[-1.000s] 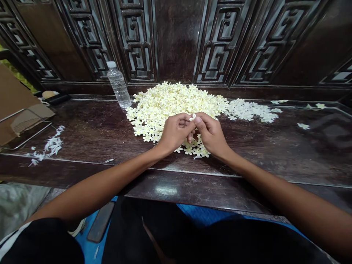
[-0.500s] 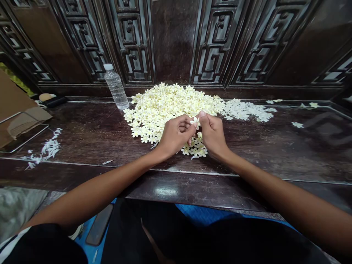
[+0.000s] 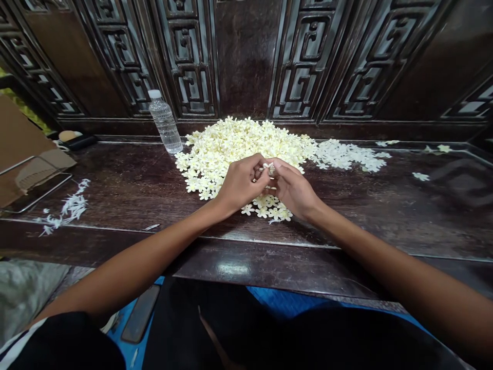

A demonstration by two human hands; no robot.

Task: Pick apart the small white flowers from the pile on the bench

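Pinching hand: the left hand [image 3: 243, 181] closes its thumb and curled fingers on a small white flower [image 3: 268, 167], held over the heap's near part.
Right hand [image 3: 295, 188]: fingertips meet the left hand's at the flower, fingers loosely bent; whether it grips too, I cannot tell.
Flower heap [image 3: 246, 140]: pale yellow-white blooms on the dark wooden bench [image 3: 127, 180], mostly at twelve o'clock from the joined hands, with some showing at six.
Whiter flowers [image 3: 348, 155]: a flatter spread against the heap, between two and three o'clock.
Stray flower [image 3: 420, 176]: alone on the wood at three o'clock.
Bottle [image 3: 165, 123]: clear, white-capped, standing near the heap at ten o'clock.
White slivers [image 3: 73, 205]: a loose scatter just below nine o'clock, near the cardboard [image 3: 26, 149] and its wire frame [image 3: 50, 192].
Phone [image 3: 140, 314]: lying on the blue surface [image 3: 154, 288] between seven and eight o'clock.
Carved panels [image 3: 190, 61]: dark wood behind the bench, across twelve o'clock.
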